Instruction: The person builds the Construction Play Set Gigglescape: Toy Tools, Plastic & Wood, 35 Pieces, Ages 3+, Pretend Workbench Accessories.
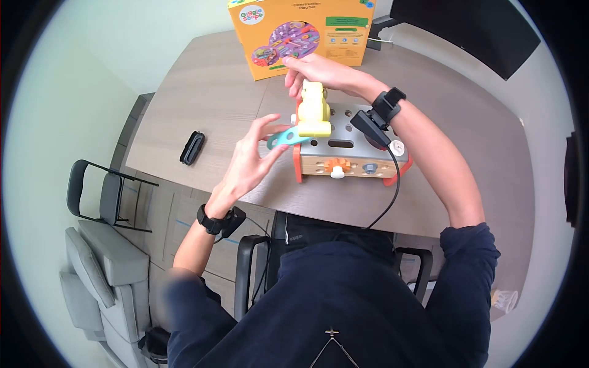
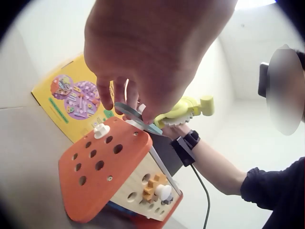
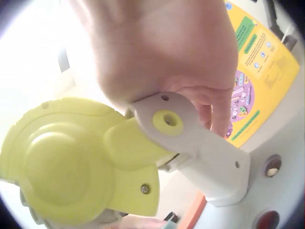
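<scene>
My left hand [image 1: 245, 161] pinches a teal strip with holes [image 1: 298, 135] between thumb and fingers, at the left end of a toy workbench [image 1: 315, 165]. The strip reaches toward a yellow toy circular saw [image 1: 314, 110], which sits on the bench top on a grey hinged bracket [image 3: 214, 167]. Behind the saw is my right hand [image 1: 325, 72], its fingers loosely bent beside the bracket, partly hidden by it in the right wrist view. On the wooden front of the bench are an orange gear [image 2: 151, 188] with a white bolt [image 2: 163, 192] and a blue nut [image 1: 370, 168].
A yellow play-set box [image 1: 343, 30] stands behind the bench. Farther right rises a monitor [image 1: 472, 30]. A black case [image 1: 192, 148] lies on the table [image 1: 215, 92] at left. A cable [image 1: 396, 190] hangs from my right wrist across the bench's right side.
</scene>
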Demonstrator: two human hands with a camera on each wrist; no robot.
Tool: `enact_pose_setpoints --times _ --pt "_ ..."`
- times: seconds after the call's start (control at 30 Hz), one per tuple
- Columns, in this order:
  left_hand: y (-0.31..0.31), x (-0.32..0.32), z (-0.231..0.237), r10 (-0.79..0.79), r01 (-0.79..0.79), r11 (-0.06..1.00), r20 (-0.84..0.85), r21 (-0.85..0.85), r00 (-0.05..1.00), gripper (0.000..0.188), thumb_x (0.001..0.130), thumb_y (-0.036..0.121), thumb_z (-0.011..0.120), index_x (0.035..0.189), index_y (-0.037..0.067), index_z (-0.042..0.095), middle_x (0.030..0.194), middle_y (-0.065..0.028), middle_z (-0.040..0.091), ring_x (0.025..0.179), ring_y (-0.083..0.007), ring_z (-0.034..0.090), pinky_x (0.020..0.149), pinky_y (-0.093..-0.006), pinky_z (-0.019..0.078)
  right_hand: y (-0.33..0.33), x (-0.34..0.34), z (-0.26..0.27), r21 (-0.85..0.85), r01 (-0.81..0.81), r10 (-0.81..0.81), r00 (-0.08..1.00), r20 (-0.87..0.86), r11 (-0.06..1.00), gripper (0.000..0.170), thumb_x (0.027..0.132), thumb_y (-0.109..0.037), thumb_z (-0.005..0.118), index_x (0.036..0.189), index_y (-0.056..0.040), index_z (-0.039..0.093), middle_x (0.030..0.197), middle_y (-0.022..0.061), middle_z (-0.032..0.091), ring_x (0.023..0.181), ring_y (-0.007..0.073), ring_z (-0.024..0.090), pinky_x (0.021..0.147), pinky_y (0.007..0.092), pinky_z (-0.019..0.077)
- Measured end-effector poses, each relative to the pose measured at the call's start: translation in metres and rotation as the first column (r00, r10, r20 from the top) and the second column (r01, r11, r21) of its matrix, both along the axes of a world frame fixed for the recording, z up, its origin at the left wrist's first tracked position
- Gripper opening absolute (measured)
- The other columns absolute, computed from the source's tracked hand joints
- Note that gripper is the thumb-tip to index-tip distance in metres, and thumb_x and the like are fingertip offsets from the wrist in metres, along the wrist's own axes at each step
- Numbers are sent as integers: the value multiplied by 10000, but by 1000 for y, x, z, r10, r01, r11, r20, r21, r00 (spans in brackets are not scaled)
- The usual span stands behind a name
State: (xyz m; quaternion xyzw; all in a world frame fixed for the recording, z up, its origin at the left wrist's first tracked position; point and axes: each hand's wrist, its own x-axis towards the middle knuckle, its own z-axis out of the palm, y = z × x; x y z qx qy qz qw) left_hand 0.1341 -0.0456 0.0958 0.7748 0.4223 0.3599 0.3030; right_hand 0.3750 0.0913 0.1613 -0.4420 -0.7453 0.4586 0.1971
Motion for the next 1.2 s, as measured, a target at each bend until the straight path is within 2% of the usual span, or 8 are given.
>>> enact_pose_setpoints --times 0.1,0.2,0.3,0.4,0.5,0.6,1.07,1.2 --pt "5 11 2 -91 94 994 -55 55 994 675 977 132 792 1546 50 439 1358 -233 710 1306 -374 665 1146 -482 482 -11 8 8 15 -25 25 999 22 1000 692 1135 -618 367 1073 -29 724 997 73 772 992 162 721 1023 344 514" --pt "11 16 4 -135 139 989 -83 50 987 715 970 151 800 1566 50 419 1421 -234 654 1345 -371 631 1146 -482 484 -27 22 11 -30 -52 52 999 2 998 704 1121 -638 371 1243 -49 736 1177 74 723 1108 197 621 1032 377 467" --pt "16 17 3 -164 169 985 -105 36 981 756 962 167 806 1588 54 397 1471 -225 592 1393 -358 582 1156 -481 474 -41 33 9 -44 -87 85 995 -59 995 756 1111 -683 348 1411 -57 646 1338 95 671 1249 224 592 1129 400 432" --pt "16 17 5 -175 177 984 -110 8 978 781 958 178 808 1602 57 383 1487 -214 561 1415 -350 550 1163 -478 461 -53 38 7 -30 -47 45 997 -64 998 811 1099 -708 335 1554 -64 524 1511 129 567 1430 259 502 1242 429 357" --pt "16 19 8 -182 177 982 -93 -58 979 791 954 186 810 1605 57 381 1497 -213 551 1419 -348 539 1172 -477 446 -55 39 4 -80 -33 25 996 -89 996 850 1091 -721 329 1612 -62 452 1608 145 480 1542 274 396 1297 459 295" --pt "15 20 9 -180 176 983 -107 -46 978 786 951 195 815 1599 54 393 1497 -215 546 1427 -350 529 1179 -472 437 -61 36 8 -74 11 -17 997 -77 997 711 1143 -601 320 1624 -95 456 1462 117 611 1467 237 501 1319 445 293" --pt "14 22 7 -160 158 987 -113 -28 981 804 928 199 838 1591 46 410 1490 -213 572 1424 -358 541 1193 -462 430 -62 37 7 -88 4 -11 997 -79 996 731 1141 -599 317 1636 -74 431 1499 120 586 1494 233 474 1319 454 298" --pt "15 21 1 -164 163 984 -4 -66 986 901 907 191 858 1638 64 347 1539 -201 553 1463 -341 516 1220 -473 411 -62 37 4 -50 4 -8 997 -81 999 741 1136 -603 323 1643 -71 420 1547 121 542 1511 238 457 1318 447 304"
